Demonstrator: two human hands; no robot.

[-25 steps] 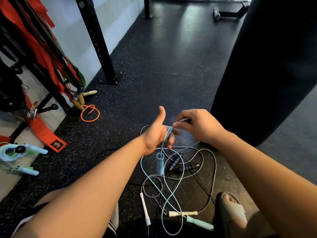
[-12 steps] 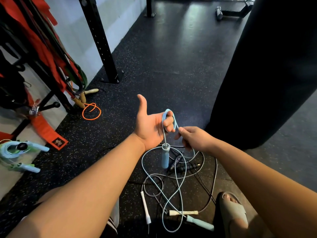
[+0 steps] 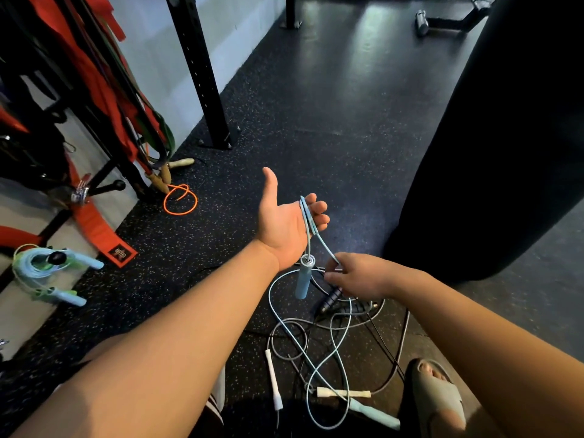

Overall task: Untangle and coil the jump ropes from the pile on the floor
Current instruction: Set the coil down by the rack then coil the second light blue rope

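Note:
My left hand (image 3: 284, 221) is raised palm up, thumb out, with two turns of the light blue rope (image 3: 308, 221) looped around its fingers. That rope's blue handle (image 3: 304, 278) dangles just below the palm. My right hand (image 3: 357, 275) pinches the same blue cord a little lower, to the right. Under both hands lies the tangled pile (image 3: 328, 336) of blue, grey and black ropes, with a dark handle (image 3: 330, 300), a white handle (image 3: 273, 384), a cream handle (image 3: 343, 393) and a second blue handle (image 3: 373, 414).
A large black punching bag (image 3: 493, 137) hangs at the right. A black rack post (image 3: 202, 74) stands at the back left beside red straps and an orange rope (image 3: 180, 200). Coiled blue and green ropes (image 3: 47, 270) lie at the far left. My sandalled foot (image 3: 437, 396) is at the bottom right.
My left hand has opened and turned palm up, and a second turn of blue cord now lies over its fingers. My right hand dropped from the left fingertips down to the hanging handle.

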